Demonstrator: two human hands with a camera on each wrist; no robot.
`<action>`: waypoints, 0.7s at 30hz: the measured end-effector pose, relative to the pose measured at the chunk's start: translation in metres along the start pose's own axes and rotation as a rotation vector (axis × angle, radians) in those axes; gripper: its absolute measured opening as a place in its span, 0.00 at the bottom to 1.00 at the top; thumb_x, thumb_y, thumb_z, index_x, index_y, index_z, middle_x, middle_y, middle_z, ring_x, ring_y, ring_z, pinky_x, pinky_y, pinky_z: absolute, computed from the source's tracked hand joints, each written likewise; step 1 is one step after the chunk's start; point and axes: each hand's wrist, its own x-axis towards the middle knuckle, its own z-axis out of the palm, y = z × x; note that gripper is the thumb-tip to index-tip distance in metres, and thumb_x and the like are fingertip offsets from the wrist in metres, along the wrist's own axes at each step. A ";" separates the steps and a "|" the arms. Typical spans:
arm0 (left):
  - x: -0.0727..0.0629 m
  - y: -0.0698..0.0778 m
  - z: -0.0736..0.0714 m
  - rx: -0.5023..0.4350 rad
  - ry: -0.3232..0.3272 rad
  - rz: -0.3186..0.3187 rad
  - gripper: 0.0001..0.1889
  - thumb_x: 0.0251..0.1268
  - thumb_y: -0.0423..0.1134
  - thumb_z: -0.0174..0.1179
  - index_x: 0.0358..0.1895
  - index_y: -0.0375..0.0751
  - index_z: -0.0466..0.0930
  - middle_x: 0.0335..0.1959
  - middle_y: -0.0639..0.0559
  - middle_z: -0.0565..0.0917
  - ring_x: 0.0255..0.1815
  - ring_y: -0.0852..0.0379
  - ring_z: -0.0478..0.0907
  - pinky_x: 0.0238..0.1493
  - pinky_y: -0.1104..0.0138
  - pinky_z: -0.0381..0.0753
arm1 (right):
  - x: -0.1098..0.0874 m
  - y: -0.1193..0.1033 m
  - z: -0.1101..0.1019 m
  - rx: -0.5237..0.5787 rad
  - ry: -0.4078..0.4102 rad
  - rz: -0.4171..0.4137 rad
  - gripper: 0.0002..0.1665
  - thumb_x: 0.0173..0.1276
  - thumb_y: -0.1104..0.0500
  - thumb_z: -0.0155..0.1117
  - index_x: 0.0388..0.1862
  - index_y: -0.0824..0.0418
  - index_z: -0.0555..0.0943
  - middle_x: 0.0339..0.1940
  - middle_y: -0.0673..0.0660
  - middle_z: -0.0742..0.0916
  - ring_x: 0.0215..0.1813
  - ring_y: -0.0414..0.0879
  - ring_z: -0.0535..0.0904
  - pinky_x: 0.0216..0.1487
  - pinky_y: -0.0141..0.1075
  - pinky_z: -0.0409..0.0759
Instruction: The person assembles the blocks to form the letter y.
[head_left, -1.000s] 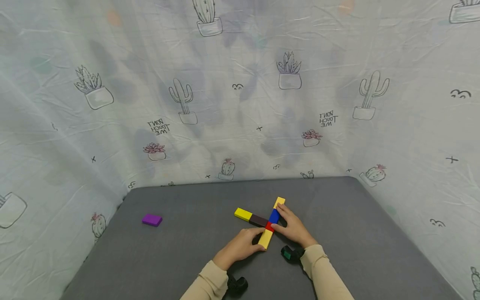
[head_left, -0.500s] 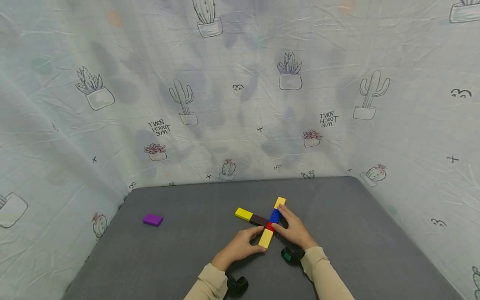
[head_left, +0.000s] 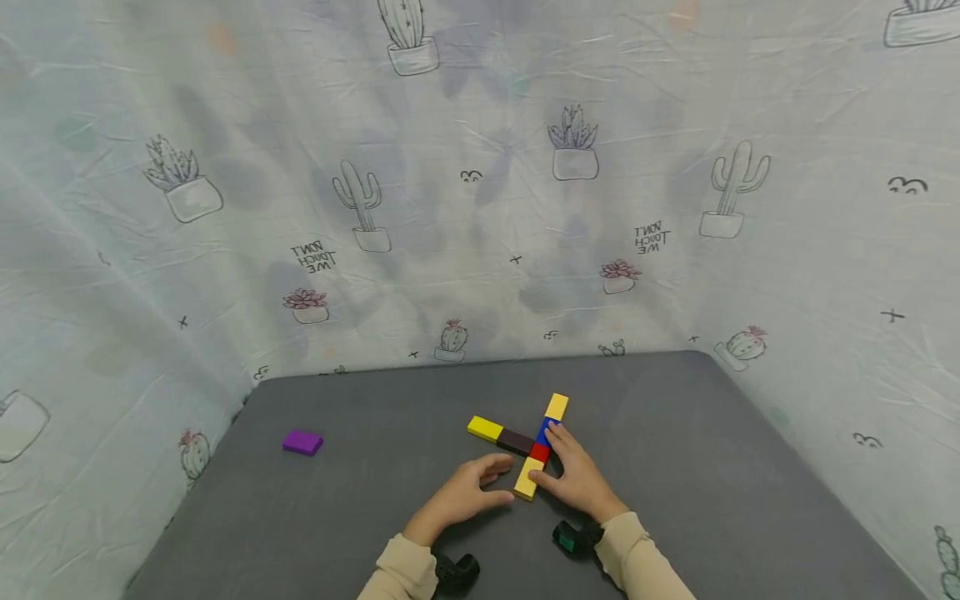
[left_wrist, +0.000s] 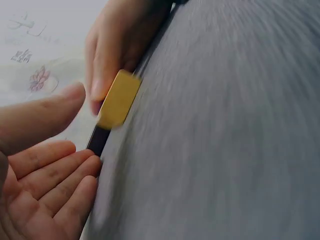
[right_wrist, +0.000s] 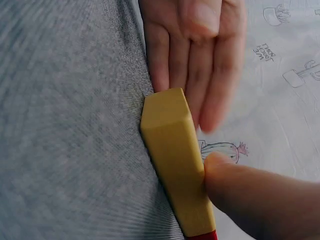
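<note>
A pale yellow block (head_left: 527,483), a red block (head_left: 539,452), a blue block (head_left: 543,431) and another pale yellow block (head_left: 557,406) lie end to end in a slanted row on the table. Branching leftward from the row are a dark brown block (head_left: 515,442) and a bright yellow block (head_left: 485,428). My right hand (head_left: 581,479) rests along the row's right side, its thumb touching the near pale yellow block and its fingertips at the blue one. To the left of the row, my left hand (head_left: 459,497) hovers with spread fingers and thumb, holding nothing.
A purple block (head_left: 303,442) lies alone on the left part of the grey table (head_left: 360,508). Behind and at both sides hangs a pale curtain (head_left: 480,283) printed with cacti. Dark devices are strapped at both wrists.
My left hand has drawn back leftward from the near pale yellow block. My right hand has slid nearer, its fingers from the far pale yellow block to the blue, its thumb off the red.
</note>
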 end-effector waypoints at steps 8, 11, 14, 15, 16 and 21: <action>-0.027 -0.016 -0.032 -0.010 0.105 -0.015 0.26 0.65 0.43 0.60 0.63 0.34 0.69 0.61 0.40 0.75 0.62 0.45 0.73 0.61 0.60 0.74 | -0.001 -0.001 -0.004 0.009 -0.024 0.019 0.51 0.59 0.37 0.64 0.71 0.67 0.62 0.75 0.62 0.62 0.76 0.59 0.54 0.70 0.58 0.59; -0.040 -0.024 -0.046 0.000 0.187 -0.018 0.26 0.66 0.42 0.60 0.63 0.32 0.69 0.61 0.38 0.75 0.62 0.43 0.73 0.60 0.61 0.75 | -0.001 -0.002 -0.005 0.016 -0.029 0.015 0.51 0.60 0.37 0.64 0.71 0.67 0.62 0.75 0.62 0.62 0.76 0.59 0.54 0.70 0.58 0.59; -0.055 -0.032 -0.060 0.012 0.319 -0.034 0.25 0.65 0.39 0.60 0.63 0.31 0.70 0.60 0.36 0.75 0.61 0.42 0.74 0.60 0.59 0.75 | -0.001 -0.002 -0.005 0.013 -0.035 0.011 0.51 0.60 0.37 0.63 0.71 0.67 0.62 0.75 0.62 0.62 0.76 0.60 0.54 0.70 0.59 0.59; -0.060 -0.035 -0.064 0.018 0.374 -0.053 0.25 0.64 0.37 0.60 0.63 0.30 0.69 0.60 0.36 0.75 0.61 0.42 0.73 0.60 0.58 0.74 | -0.001 -0.002 -0.005 0.012 -0.037 0.010 0.51 0.60 0.37 0.63 0.71 0.67 0.61 0.75 0.63 0.62 0.76 0.60 0.54 0.70 0.59 0.59; -0.066 -0.038 -0.069 0.033 0.429 -0.066 0.25 0.64 0.36 0.60 0.63 0.30 0.69 0.60 0.35 0.75 0.61 0.42 0.74 0.60 0.57 0.74 | -0.001 -0.002 -0.005 0.013 -0.038 0.009 0.51 0.60 0.37 0.63 0.72 0.67 0.61 0.75 0.63 0.62 0.76 0.60 0.54 0.70 0.59 0.59; -0.096 -0.053 -0.097 0.111 0.629 -0.121 0.27 0.64 0.36 0.60 0.64 0.28 0.68 0.60 0.33 0.75 0.62 0.40 0.72 0.62 0.54 0.72 | -0.001 -0.002 -0.004 0.012 -0.038 0.000 0.51 0.60 0.36 0.63 0.72 0.66 0.61 0.75 0.63 0.61 0.76 0.60 0.54 0.69 0.59 0.59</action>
